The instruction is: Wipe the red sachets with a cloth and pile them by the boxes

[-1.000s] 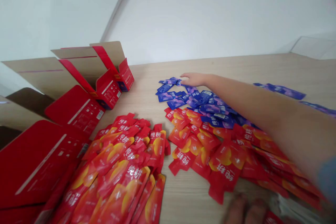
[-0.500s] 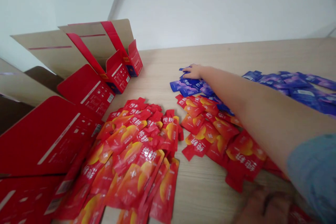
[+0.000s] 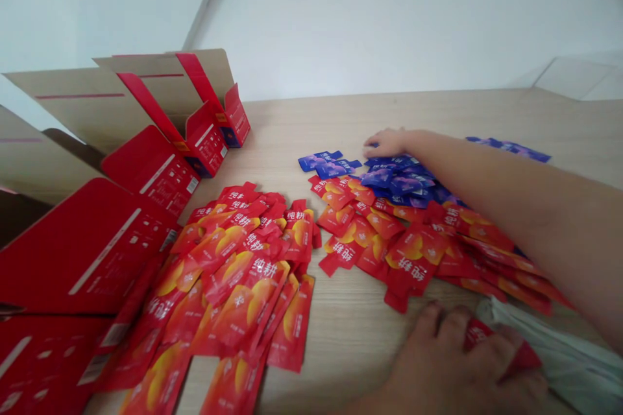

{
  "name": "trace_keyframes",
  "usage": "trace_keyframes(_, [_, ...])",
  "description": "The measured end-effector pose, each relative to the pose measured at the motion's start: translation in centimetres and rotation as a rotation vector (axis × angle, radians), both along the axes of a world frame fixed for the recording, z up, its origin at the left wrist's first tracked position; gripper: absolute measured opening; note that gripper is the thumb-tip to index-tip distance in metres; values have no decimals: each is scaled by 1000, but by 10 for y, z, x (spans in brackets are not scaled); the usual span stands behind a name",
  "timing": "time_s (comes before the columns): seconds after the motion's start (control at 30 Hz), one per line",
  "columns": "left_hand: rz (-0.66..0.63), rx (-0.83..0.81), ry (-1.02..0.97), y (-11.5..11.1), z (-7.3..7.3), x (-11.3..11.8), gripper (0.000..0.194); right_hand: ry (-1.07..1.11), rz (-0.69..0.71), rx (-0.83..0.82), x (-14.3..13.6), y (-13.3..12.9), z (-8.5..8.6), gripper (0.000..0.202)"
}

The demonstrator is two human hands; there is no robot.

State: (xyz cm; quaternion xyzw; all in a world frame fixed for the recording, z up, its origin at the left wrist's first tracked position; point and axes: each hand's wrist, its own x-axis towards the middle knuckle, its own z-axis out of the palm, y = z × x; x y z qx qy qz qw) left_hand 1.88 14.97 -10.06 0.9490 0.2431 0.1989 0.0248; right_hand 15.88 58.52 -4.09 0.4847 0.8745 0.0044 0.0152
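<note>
My right hand (image 3: 388,141) reaches in from the right edge, its fingers slightly apart and bent down at the far edge of a pile of blue sachets (image 3: 402,181). Two blue sachets (image 3: 335,168) lie apart to the left of that hand. Nearer to me, red sachets with yellow fruit pictures (image 3: 413,256) spread beneath my right forearm. At the bottom, my left hand (image 3: 452,360) has its fingers bent over a red sachet (image 3: 528,356), which shows partly between and beyond them. My left fingertips are blurred.
A larger heap of red sachets (image 3: 243,272) lies left of centre. Opened red cartons (image 3: 146,175) stand in a row along the left. A whitish plastic bag (image 3: 549,337) lies at the lower right. The wooden table (image 3: 302,117) meets a white wall.
My right hand has moved right across the blue sachets, leaving two apart on the left. My left hand has come further into view, and the plastic bag now shows. The view has shifted slightly right.
</note>
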Motion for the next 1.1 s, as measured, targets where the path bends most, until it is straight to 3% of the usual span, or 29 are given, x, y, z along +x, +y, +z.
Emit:
trace_keyframes(0.2, [-33, -63, 30, 0, 6, -2, 52, 7, 267, -201, -111, -16, -2, 132])
trace_keyframes(0.3, [14, -58, 37, -3, 7, -3, 52, -1, 257, -210, -142, -18, -3, 131])
trace_keyframes(0.4, [1, -59, 36, -3, 7, -3, 50, 24, 206, -148, -149, -22, -5, 109])
trace_keyframes(0.5, [-18, -66, 27, -1, 7, -2, 50, 83, 154, -64, -143, -35, -10, 88])
trace_keyframes(0.6, [-25, -76, 32, -1, 9, -2, 51, 142, 95, 9, -131, -50, -16, 79])
trace_keyframes(0.77, [-7, -168, 12, -3, 21, -6, 49, 156, 21, 25, -98, -64, -17, 82])
trace_keyframes(1.1, [-31, -264, 35, -4, 39, -11, 51, 88, -198, 57, 7, -69, -11, 88])
